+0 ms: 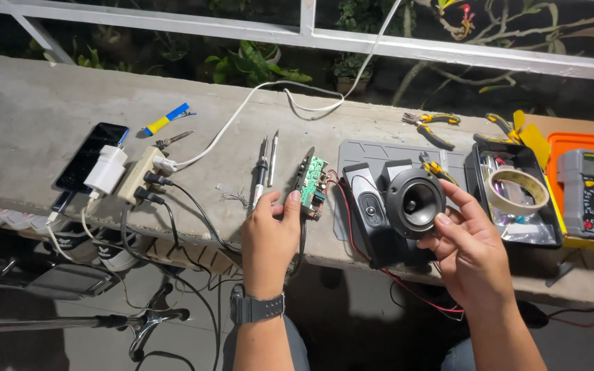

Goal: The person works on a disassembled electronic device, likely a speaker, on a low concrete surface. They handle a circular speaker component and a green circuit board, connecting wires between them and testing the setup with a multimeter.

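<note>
two pliers [432,126], one multimeter [591,191], one tape roll [517,191]

- Night scene, bright artificial light from above on the desk [49,117].
- Dim and murky beyond the railing [448,51] and below the ledge.
- Sharp centre, slight wide-angle bending at edges.

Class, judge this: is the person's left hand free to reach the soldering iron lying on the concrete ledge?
Probably not yet: the left hand grips the green circuit board, though the soldering iron lies uncovered right beside it.
</note>
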